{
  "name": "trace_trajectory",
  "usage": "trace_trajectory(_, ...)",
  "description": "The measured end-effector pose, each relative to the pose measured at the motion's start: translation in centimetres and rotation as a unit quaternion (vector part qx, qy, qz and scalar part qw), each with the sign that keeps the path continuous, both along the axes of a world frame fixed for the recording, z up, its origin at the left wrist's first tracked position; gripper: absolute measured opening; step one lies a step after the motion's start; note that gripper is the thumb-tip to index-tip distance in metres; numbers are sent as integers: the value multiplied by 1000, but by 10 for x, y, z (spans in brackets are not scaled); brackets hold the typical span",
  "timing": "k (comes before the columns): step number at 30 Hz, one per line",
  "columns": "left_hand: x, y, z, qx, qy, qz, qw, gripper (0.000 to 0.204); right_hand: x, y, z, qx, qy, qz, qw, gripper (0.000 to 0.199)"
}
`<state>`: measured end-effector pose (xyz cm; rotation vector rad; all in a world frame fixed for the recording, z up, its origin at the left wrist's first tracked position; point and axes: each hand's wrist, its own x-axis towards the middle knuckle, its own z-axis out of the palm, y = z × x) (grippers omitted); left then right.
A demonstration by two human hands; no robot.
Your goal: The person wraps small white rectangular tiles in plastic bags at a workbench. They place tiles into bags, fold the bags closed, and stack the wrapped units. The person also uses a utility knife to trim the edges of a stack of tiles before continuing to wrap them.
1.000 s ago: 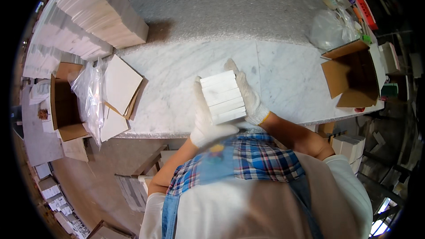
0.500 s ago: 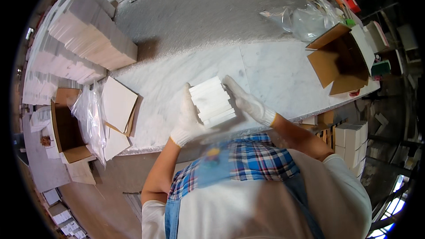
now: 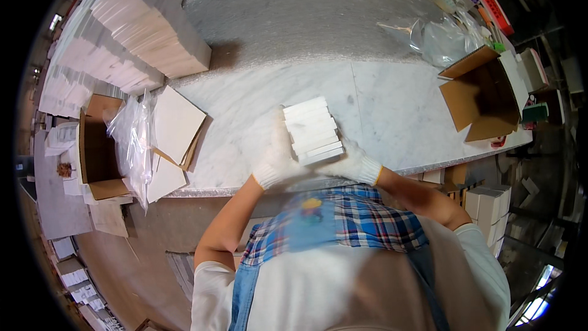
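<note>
Squaring up a stack of white cartons (image 3: 311,130) on the tabletop (image 3: 380,95), left hand (image 3: 278,156) and right hand (image 3: 350,160) closed on its sides, probably needing a lift next toward the open cardboard box (image 3: 484,95) far right.

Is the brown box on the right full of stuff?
No, the open cardboard box at the table's right end shows only its bare brown inside.

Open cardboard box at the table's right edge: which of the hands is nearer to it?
Right. The right hand holds the white stack on the side facing the open cardboard box; the left hand grips the stack's far side.
</note>
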<state>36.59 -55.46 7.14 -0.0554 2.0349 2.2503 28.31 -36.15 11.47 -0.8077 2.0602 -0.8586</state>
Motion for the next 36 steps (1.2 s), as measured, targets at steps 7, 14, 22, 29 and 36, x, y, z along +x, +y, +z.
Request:
trace_trajectory(7,-1,4,11,-101,64,-38,992,73,6,10,-27,-118,-129,-59,983,81)
trace_trajectory(14,-2,0,7,-471,253,-48,844,66,8,7,-13,-112,-140,-72,981,119)
trace_trajectory(22,5,-19,-27,-469,271,-23,840,51,6,17,0,-64,-30,-61,996,130)
trace_trajectory(29,12,-21,-39,-412,236,6,880,47,21,86,-34,-145,-105,-157,971,75)
trace_trajectory(36,22,-34,-59,-408,241,-10,881,43,18,196,-61,-161,-31,-399,902,47)
